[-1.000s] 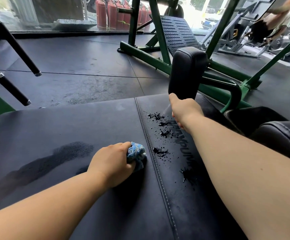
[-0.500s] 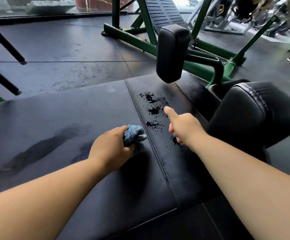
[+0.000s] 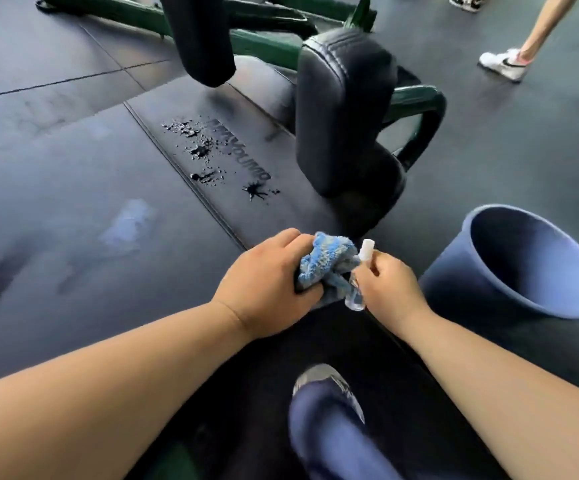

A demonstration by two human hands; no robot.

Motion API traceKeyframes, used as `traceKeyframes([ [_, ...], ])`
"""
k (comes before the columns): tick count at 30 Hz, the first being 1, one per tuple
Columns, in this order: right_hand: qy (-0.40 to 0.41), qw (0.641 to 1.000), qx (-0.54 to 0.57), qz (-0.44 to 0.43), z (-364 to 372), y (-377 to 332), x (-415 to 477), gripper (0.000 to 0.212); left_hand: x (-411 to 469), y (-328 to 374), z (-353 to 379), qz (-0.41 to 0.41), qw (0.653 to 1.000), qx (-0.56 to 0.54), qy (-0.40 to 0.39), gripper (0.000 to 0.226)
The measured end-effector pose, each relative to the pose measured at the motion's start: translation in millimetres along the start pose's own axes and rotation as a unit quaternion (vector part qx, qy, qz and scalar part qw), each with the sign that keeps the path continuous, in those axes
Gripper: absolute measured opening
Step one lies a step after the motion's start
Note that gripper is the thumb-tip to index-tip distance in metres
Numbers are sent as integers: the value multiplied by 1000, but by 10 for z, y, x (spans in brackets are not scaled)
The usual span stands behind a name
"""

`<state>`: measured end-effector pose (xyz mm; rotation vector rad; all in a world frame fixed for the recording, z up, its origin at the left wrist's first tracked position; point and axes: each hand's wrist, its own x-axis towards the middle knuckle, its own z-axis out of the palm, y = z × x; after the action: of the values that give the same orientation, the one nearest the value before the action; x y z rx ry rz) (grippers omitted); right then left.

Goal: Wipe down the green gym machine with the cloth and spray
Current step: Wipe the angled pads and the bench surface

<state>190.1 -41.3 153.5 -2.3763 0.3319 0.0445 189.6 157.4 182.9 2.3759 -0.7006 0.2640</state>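
Over black smooth machine pad point(image 3: 108, 174) | left hand point(image 3: 267, 282) grips fluffy blue cloth point(image 3: 326, 261) | right hand point(image 3: 390, 289) pinches clear slim spray bottle point(image 3: 354, 297)

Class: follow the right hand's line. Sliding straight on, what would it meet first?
Probably the blue cloth bunched in the left hand. The right hand, gripping the small spray bottle, points up-left at it from close by, though depth is unclear.

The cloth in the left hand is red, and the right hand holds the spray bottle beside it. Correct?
No: the head view shows the cloth is blue, not red. The left hand grips it, and the right hand holds the spray bottle beside it.
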Motion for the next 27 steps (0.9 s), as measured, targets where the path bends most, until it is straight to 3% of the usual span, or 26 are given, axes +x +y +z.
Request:
traceKeyframes([
  [4, -50, 996, -44, 51, 27, 621, -71, 25, 28, 217, 454, 10, 994, -2, -105, 46],
  [7, -98, 985, -91, 104, 128, 974, -45, 18, 26, 250, 751, -49, 985, -15, -162, 53],
  [9, -108, 979, -109, 134, 224, 1188, -39, 16, 30, 231, 904, -84, 984, -39, -149, 51],
  [11, -121, 972, -122, 158, 296, 1309, -63, 28, 18, 190, 987, -111, 984, -53, -133, 46],
  [15, -215, 942, -179, 185, 394, 1468, -106, 41, -58, 142, 1065, -104, 983, -48, -146, 47],
  [20, -236, 931, -204, 190, 485, 1519, -88, 47, -22, 116, 1073, -132, 983, -35, -125, 41],
  [22, -212, 945, -152, 200, 486, 1531, -100, 61, -20, 94, 1070, -130, 984, -44, -114, 37],
  [24, -139, 962, -70, 225, 405, 1536, -176, 75, -58, 71, 1077, -96, 990, -56, -90, 36],
  [25, -76, 973, -56, 213, 311, 1512, -196, 72, -60, 78, 1073, -82, 992, -62, -72, 36],
  [27, 77, 985, -28, 152, 72, 1405, -236, 42, -64, 162, 1048, -101, 990, -92, -32, 32],
])
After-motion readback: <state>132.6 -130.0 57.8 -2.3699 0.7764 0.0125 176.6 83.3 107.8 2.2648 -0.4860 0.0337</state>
